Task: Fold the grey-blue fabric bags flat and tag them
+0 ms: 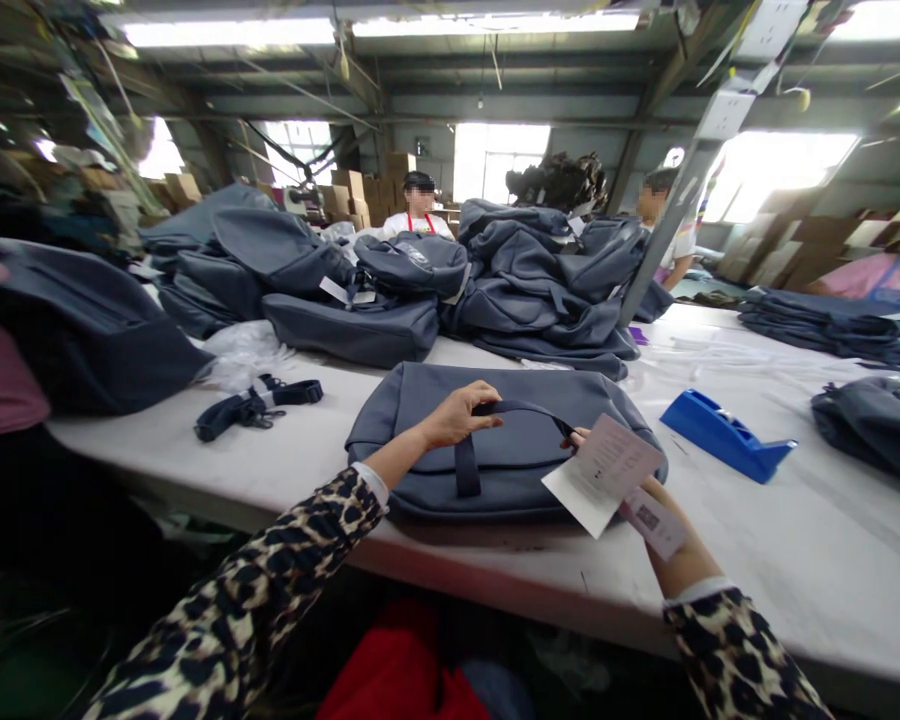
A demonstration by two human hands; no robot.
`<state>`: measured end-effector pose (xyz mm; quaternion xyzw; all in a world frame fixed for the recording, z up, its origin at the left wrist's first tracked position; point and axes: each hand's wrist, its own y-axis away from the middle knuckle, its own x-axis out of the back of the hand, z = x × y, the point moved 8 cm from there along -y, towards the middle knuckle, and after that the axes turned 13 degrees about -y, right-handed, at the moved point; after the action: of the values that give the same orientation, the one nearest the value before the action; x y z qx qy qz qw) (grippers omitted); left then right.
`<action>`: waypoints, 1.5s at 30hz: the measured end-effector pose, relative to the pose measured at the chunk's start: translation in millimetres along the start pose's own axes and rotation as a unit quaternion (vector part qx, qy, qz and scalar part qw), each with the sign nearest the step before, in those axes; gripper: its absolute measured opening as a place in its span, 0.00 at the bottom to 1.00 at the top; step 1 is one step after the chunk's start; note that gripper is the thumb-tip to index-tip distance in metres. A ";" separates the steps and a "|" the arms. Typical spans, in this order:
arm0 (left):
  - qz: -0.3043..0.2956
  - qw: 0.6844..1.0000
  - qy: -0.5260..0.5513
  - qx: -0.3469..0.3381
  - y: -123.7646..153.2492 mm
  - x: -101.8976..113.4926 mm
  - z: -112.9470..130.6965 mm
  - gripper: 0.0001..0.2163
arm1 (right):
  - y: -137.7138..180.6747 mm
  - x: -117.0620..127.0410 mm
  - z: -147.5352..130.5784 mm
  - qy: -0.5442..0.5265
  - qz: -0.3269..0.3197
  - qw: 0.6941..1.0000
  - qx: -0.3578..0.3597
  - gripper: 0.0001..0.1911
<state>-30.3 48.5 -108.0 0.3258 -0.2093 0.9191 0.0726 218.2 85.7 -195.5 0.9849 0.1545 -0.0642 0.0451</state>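
Observation:
A dark grey bag (pixel 525 440) lies flat on the white table (pixel 795 560) in front of me. My left hand (pixel 457 415) is closed round the bag's carry handle (pixel 521 408) and lifts it a little. My right hand (pixel 649 505) sits at the handle's right end and holds white paper hang tags (pixel 604 472), which hide most of its fingers. Both my sleeves have a leopard print.
A blue tape dispenser (pixel 724 435) lies to the right of the bag. A loose dark strap (pixel 255 403) lies to the left. Piles of grey bags (pixel 547 275) fill the far side of the table. People stand behind them.

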 end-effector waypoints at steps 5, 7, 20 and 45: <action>-0.205 0.954 0.206 0.078 7.2 -28.7 -3.0 0.24 | 5.5 -14.0 -3.7 0.000 -0.036 0.999 -0.026 0.19; -0.210 0.920 0.297 0.145 3.2 -33.7 -16.3 0.24 | 2.1 -22.7 -9.6 0.018 -0.056 0.998 -0.020 0.18; 0.050 0.867 0.364 0.336 -3.9 -87.0 -119.5 0.16 | 63.6 -21.6 -22.2 0.374 -0.049 0.895 0.240 0.17; 0.043 0.918 0.256 0.299 -3.4 -87.2 -123.7 0.11 | 11.9 -40.0 1.8 0.131 -0.066 0.989 -0.007 0.24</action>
<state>-31.9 105.2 -248.3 0.0769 0.0867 0.9931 -0.0168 183.9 62.3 -190.9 0.9721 0.2242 0.0632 0.0267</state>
